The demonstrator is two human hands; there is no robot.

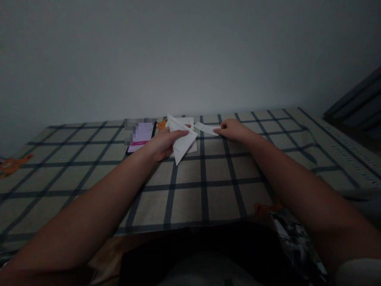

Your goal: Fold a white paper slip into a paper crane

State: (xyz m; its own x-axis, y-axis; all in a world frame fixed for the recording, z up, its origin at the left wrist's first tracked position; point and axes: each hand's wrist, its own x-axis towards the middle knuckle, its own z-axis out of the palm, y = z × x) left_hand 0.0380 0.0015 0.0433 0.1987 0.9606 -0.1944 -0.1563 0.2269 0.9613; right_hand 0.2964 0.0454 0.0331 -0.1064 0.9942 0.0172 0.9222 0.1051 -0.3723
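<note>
My left hand (167, 142) is closed on white paper cards (183, 142), its thumb lying over the top one. The cards fan out at different angles, and one corner points down toward me. Behind and partly under them, another white sheet (188, 120) shows on the cloth. To the right, my right hand (231, 130) pinches the end of a narrow white paper slip (206, 128) with rows of faint print. The slip stretches left from the fingertips toward the cards. The print is too small to read.
A phone (141, 137) with a lit, partly blurred screen lies left of my left hand. A checked cloth (187, 198) with orange animal figures covers the table. A pale wall (190, 55) rises behind it. Dark striped fabric (360, 107) is at the far right.
</note>
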